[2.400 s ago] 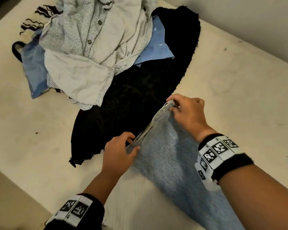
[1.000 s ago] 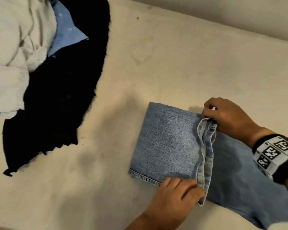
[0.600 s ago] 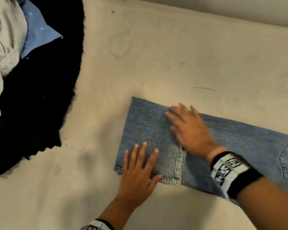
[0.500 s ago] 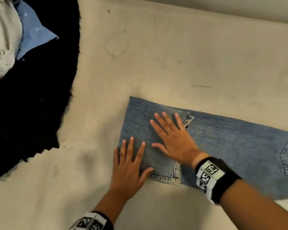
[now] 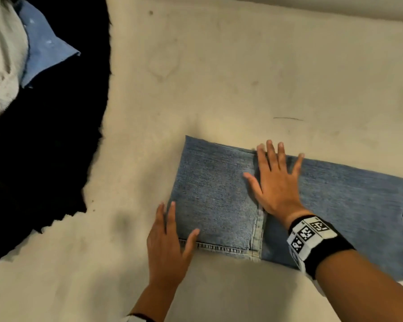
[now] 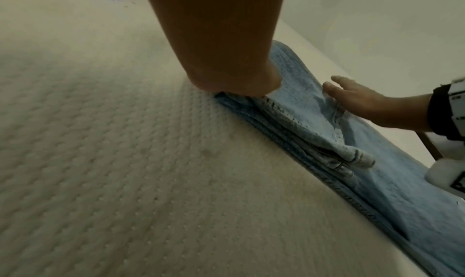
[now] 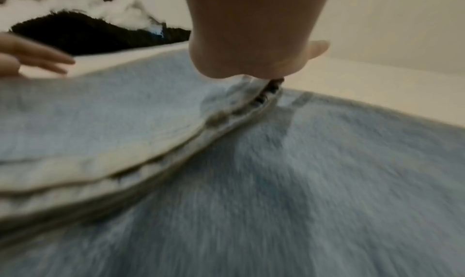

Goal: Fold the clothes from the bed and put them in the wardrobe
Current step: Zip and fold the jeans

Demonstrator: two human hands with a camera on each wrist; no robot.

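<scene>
Jeans now lying flat on the bed, near right of centre, leg end turned back over the rest so the hem band sits across the denim. A second ago pinched at the hem by both hands and carried over; now released and smoothed. Right hand spread flat, fingers straight, pressing over the far part of the hem line. Left hand likewise spread, fingers straight, lying at the near-left corner of the folded panel, thumb on the denim, the fingers along its left edge. No pinch in either grip.

In the left wrist view, layered edges stacked but slightly gaping at the near corner, so crease not fully settled. Probably first fold done, with at least one more needed before lifting, waist end running off right.

Black garment, blue shirt and pale shirt heaped far left, well apart, unfolded. Wardrobe not in view.
</scene>
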